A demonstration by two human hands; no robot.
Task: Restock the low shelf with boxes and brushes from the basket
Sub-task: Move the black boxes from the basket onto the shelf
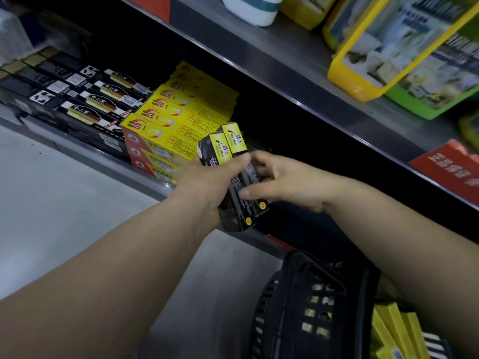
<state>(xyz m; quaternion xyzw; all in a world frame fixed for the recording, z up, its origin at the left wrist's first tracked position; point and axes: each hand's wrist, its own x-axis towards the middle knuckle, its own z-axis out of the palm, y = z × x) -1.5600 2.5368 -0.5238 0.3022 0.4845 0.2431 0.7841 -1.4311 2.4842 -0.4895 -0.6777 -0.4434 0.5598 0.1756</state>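
Note:
Two black boxes with yellow tops [228,149] are held together in front of the low shelf [145,174]. My left hand [210,185] grips them from the left, thumb across the front. My right hand [282,182] pinches the same boxes from the right, fingers curled on their side. The black plastic basket [298,301] stands on the floor at the lower right, with yellow boxes [394,330] inside it. On the low shelf stand yellow and red boxes [168,125] and black flat boxes [85,99]. The shelf space behind my hands is dark.
An upper shelf [298,73] runs diagonally above, carrying a yellow-framed package [394,47], a green-framed one [440,84] and a white and teal item [254,9]. A red price label [451,167] hangs on its edge. Grey floor [51,198] lies at the left.

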